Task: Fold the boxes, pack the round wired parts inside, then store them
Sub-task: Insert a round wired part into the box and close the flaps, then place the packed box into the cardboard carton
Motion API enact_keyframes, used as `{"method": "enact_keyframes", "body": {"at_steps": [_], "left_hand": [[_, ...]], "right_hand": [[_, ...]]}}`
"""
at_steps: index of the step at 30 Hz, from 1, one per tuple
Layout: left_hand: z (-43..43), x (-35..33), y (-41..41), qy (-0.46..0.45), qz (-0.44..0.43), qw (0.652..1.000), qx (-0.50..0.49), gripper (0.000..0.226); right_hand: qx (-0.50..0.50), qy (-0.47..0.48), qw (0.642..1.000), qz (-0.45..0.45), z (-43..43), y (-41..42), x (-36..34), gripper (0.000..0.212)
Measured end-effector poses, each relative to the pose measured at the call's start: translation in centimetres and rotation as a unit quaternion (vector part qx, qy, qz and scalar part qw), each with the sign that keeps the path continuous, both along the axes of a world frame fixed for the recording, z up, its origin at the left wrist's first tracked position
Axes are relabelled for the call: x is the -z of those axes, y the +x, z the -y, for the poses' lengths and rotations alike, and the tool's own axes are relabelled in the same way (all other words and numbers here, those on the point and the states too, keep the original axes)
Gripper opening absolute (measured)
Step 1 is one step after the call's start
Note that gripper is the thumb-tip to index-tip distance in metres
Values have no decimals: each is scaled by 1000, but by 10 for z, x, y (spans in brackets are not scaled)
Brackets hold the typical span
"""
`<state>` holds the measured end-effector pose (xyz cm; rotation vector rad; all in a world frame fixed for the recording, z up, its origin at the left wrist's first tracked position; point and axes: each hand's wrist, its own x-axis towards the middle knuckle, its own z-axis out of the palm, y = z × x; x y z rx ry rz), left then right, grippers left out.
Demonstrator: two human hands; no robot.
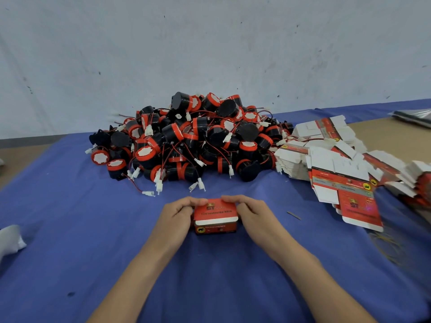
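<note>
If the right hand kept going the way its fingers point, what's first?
Likely the left hand, at its fingertips: the right hand grips the small red cardboard box, fingers aimed leftward along its far top edge, nearly meeting them. Depth unclear.

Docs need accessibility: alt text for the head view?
A left hand and a right hand hold a small red box from either side on a blue cloth, its white flap edge showing. Behind lies a heap of round wired parts; flat boxes pile at right.
</note>
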<state>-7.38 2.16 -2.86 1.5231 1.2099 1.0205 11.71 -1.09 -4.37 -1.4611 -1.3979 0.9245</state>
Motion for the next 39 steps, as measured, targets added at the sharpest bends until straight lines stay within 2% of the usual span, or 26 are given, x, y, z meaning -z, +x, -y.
{"method": "enact_keyframes", "body": {"at_steps": [5,7,9,12,14,17,24,28,30,33,39], "left_hand": [[4,4,-6,51,-59,995,56,14],[5,6,-8,72,-78,991,80,24],[5,6,-11,82,-94,987,97,35],[4,9,-12,120,-120,980,102,40],[4,11,-12,154,-133,975,94,38],[5,14,-12,187,-148,966,100,33],[8,10,-10,218,-109,967,74,24],[9,6,-8,202,-79,974,63,15],[8,7,-8,192,-68,977,60,16],[8,9,-9,181,-72,979,56,18],[8,10,-10,175,-77,979,67,22]], "right_hand": [[-41,15,999,15,6,-1,-3,24],[-52,21,996,66,9,-1,0,24],[-57,41,990,126,12,-2,1,38],[-72,67,976,192,13,-2,-1,51],[-70,88,963,246,14,-1,-2,49],[-70,110,951,281,16,-2,-4,37],[-48,130,966,217,15,-2,-8,27],[-15,151,971,183,16,-5,-8,31],[-8,153,970,187,15,-6,-7,28],[-2,144,970,195,14,-5,-5,12],[-18,135,978,161,16,-4,-3,9]]}}
